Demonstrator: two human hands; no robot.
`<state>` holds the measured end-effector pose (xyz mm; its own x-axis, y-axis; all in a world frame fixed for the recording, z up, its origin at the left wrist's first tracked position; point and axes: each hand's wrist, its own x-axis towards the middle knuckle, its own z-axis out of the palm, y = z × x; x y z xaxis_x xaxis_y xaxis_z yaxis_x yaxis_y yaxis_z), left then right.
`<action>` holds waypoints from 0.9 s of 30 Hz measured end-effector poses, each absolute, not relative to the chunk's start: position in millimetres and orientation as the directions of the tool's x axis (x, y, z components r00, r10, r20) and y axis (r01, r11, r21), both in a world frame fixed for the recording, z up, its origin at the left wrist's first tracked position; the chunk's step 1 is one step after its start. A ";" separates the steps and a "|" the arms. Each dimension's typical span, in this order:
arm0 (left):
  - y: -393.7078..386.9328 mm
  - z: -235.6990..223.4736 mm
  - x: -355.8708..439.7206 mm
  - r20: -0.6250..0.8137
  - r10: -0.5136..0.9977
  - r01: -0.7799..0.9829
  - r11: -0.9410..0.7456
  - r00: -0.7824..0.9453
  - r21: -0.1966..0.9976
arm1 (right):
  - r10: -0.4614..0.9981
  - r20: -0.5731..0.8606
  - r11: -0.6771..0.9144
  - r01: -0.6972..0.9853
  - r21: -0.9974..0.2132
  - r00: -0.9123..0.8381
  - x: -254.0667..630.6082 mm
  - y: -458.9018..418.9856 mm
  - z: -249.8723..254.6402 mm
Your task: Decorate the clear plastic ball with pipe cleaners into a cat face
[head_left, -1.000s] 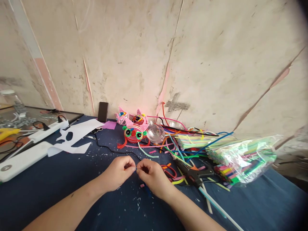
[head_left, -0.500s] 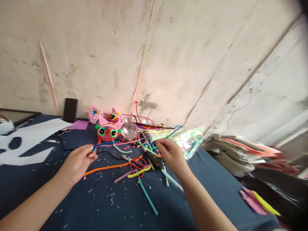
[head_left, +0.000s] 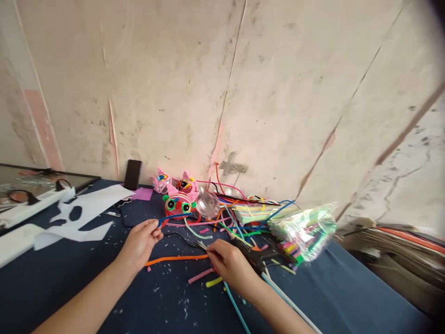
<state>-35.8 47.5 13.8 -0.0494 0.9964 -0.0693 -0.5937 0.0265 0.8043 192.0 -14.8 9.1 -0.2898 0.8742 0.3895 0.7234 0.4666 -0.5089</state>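
Note:
My left hand point(head_left: 142, 241) pinches a blue pipe cleaner point(head_left: 178, 215) that sticks out to the right, in front of a pink striped figure point(head_left: 181, 200) with green-rimmed eyes. Beneath the fingers of my right hand point(head_left: 231, 269) lies a pair of scissors point(head_left: 201, 245). Its metal blades point left, while its red handles are mostly covered by my closed fingers. An orange pipe cleaner point(head_left: 175, 259) lies between the two hands. Short pink point(head_left: 200, 275) and yellow pieces lie close below the scissors. A black glue gun point(head_left: 262, 255) is just right of my right hand.
Two more pink figures point(head_left: 187, 183) and a clear plastic ball point(head_left: 207, 204) stand near the wall. Bundled pipe cleaners and a shiny plastic bag point(head_left: 313, 232) lie to the right. Cut white paper point(head_left: 93, 208) and a black phone point(head_left: 132, 174) are on the left.
My right hand has come down and left from the pipe cleaner bundle onto the scissors' handles. My left hand keeps its blue pipe cleaner. The view has swung left.

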 end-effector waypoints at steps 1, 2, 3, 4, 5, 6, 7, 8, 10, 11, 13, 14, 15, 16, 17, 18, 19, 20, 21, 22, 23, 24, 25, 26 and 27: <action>48.5 15.1 -37.7 -0.065 0.996 -0.592 0.017 -0.059 0.806 | 0.866 0.400 0.481 0.721 -0.498 -0.302 188.2 -12.4 10.1; 49.0 16.0 -39.1 -0.064 0.996 -0.592 0.015 -0.062 0.806 | 0.862 0.409 0.483 0.730 -0.483 -0.299 187.2 -9.8 11.4; 49.2 16.4 -39.9 -0.066 0.996 -0.593 0.019 -0.059 0.805 | 0.869 0.408 0.461 0.757 -0.464 -0.279 189.0 -7.1 12.9; 49.0 16.5 -40.2 -0.070 0.996 -0.597 0.025 -0.052 0.802 | 0.885 0.395 0.418 0.794 -0.442 -0.245 193.3 -4.2 14.6; 48.8 16.2 -40.0 -0.075 0.996 -0.602 0.034 -0.043 0.798 | 0.906 0.373 0.359 0.833 -0.421 -0.202 199.5 -1.3 16.2; 48.6 15.9 -39.6 -0.079 0.996 -0.606 0.042 -0.034 0.795 | 0.927 0.339 0.294 0.869 -0.399 -0.158 206.7 1.3 17.5; 48.6 15.5 -39.0 -0.083 0.996 -0.609 0.050 -0.027 0.792 | 0.944 0.303 0.243 0.892 -0.381 -0.128 213.7 3.4 18.2; 48.6 15.1 -38.5 -0.086 0.996 -0.611 0.056 -0.020 0.790 | 0.958 0.264 0.210 0.908 -0.363 -0.116 219.5 4.7 18.2; 48.7 14.8 -37.5 -0.092 0.996 -0.610 0.066 -0.011 0.790 | 0.971 0.195 0.202 0.921 -0.334 -0.142 224.5 5.2 15.4; 48.6 14.9 -37.2 -0.095 0.995 -0.609 0.070 -0.008 0.790 | 0.973 0.161 0.208 0.925 -0.318 -0.163 223.1 4.5 13.0; 47.8 15.6 -36.7 -0.104 0.995 -0.607 0.080 -0.005 0.791 | 0.975 0.114 0.218 0.933 -0.288 -0.192 215.4 2.4 7.5; 47.2 16.1 -36.4 -0.107 0.994 -0.606 0.083 -0.005 0.792 | 0.975 0.101 0.218 0.936 -0.277 -0.198 210.8 1.5 5.2; 46.5 16.7 -36.2 -0.109 0.994 -0.604 0.085 -0.004 0.793 | 0.975 0.094 0.217 0.937 -0.273 -0.199 207.2 1.1 3.4; 45.8 17.3 -36.1 -0.110 0.994 -0.602 0.086 -0.002 0.794 | 0.976 0.090 0.215 0.937 -0.276 -0.198 205.3 1.3 2.3; 45.3 17.9 -36.1 -0.110 0.994 -0.600 0.088 0.000 0.795 | 0.977 0.087 0.214 0.934 -0.287 -0.196 205.5 2.1 1.8; 45.0 18.4 -36.3 -0.109 0.994 -0.600 0.089 0.002 0.795 | 0.977 0.083 0.213 0.929 -0.303 -0.196 207.9 3.5 1.8; 45.1 18.8 -36.7 -0.110 0.994 -0.602 0.091 0.005 0.794 | 0.977 0.078 0.214 0.924 -0.318 -0.199 212.3 5.3 2.2; 45.4 19.0 -37.1 -0.111 0.994 -0.606 0.093 0.008 0.790 | 0.977 0.070 0.212 0.914 -0.345 -0.200 217.8 7.2 2.9; 45.8 19.0 -37.6 -0.113 0.994 -0.613 0.095 0.009 0.785 | 0.979 0.058 0.205 0.896 -0.393 -0.198 223.7 8.8 3.9; 46.3 18.7 -38.1 -0.113 0.994 -0.620 0.095 0.009 0.779 | 0.980 0.044 0.191 0.868 -0.458 -0.192 229.0 9.9 5.0; 46.6 18.1 -38.3 -0.113 0.994 -0.626 0.094 0.009 0.774 | 0.982 0.035 0.176 0.831 -0.528 -0.185 232.8 10.2 6.5; 46.5 17.4 -38.1 -0.112 0.994 -0.633 0.094 0.012 0.768 | 0.984 0.036 0.162 0.790 -0.591 -0.175 234.5 9.6 8.3; 45.8 16.6 -37.5 -0.110 0.994 -0.639 0.096 0.018 0.763 | 0.985 0.053 0.159 0.754 -0.638 -0.163 233.7 8.1 10.4; 44.6 15.8 -36.3 -0.109 0.994 -0.642 0.100 0.025 0.760 | 0.984 0.088 0.175 0.730 -0.660 -0.156 230.1 5.9 12.6; 42.9 15.1 -34.7 -0.108 0.993 -0.646 0.108 0.040 0.756 | 0.978 0.136 0.209 0.725 -0.656 -0.159 224.2 3.2 14.8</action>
